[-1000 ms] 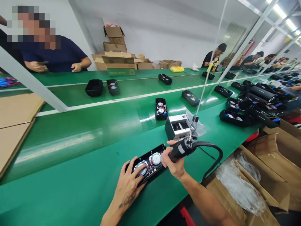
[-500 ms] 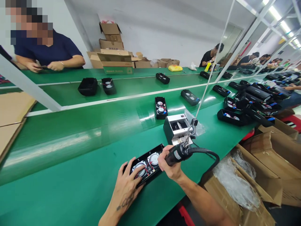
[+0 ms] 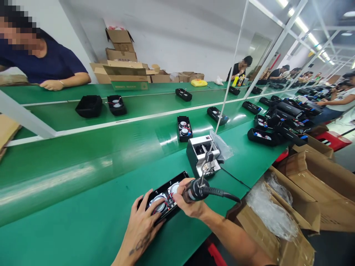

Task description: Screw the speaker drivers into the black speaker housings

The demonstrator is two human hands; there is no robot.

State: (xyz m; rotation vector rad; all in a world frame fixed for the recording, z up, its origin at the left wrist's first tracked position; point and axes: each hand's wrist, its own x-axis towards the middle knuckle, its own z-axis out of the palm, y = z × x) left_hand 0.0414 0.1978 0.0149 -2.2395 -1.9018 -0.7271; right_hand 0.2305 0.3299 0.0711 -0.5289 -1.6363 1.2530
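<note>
My right hand [image 3: 190, 207] is wrapped round a black electric screwdriver [image 3: 194, 190], which hangs from a thin rod and trails a thick cable. Its tip is hidden behind my fingers, over the right part of a black speaker housing [image 3: 164, 187]. Inside this open housing sit two round speaker drivers [image 3: 158, 203] with red and black wires. My left hand [image 3: 143, 221] grips the housing's left end, fingers reaching over the rim and onto the left driver. Just beyond the housing stands a white and black screw feeder [image 3: 193, 158] with a small tray in front.
More black speaker housings [image 3: 184, 129] lie along the green bench [image 3: 91, 207], heaped at the right [image 3: 288, 111]. Cardboard boxes [image 3: 302, 192] with clear plastic bags stand below its right edge. Across the bench sits a person [image 3: 52, 59]; others work farther along. A white frame post [image 3: 24, 111] rises at left.
The view has swung right, shifting the scene leftward. My right hand and the screwdriver have moved left over the housing, and the screwdriver is tilted differently. My left hand keeps its hold.
</note>
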